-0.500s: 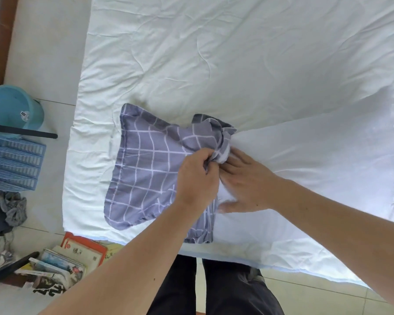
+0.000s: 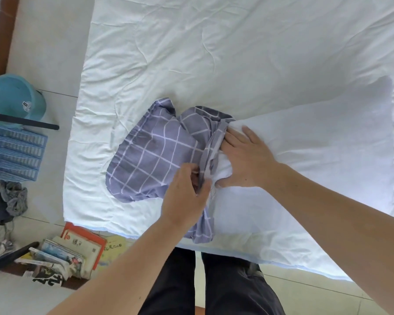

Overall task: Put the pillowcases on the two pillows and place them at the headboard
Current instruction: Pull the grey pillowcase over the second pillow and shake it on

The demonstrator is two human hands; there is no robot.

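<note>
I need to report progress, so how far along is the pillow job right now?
Done: one end of the white pillow is tucked into the checked pillowcase. In hand: left hand grips the case's opening, right hand presses the pillow. Left: most of this pillow, a second one, headboard placement.

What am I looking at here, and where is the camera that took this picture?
No machine here: a person wears a wide-angle camera on the head, looking down at their own two bare arms. They stand at a bed covered by a crumpled white sheet. On it lies a long white pillow, one end pushed into a grey pillowcase with white grid lines. The left hand pinches the pillowcase's open edge, while the right hand presses flat on the pillow. On the floor at the left are a round teal plastic basin and a stack of books.
</note>
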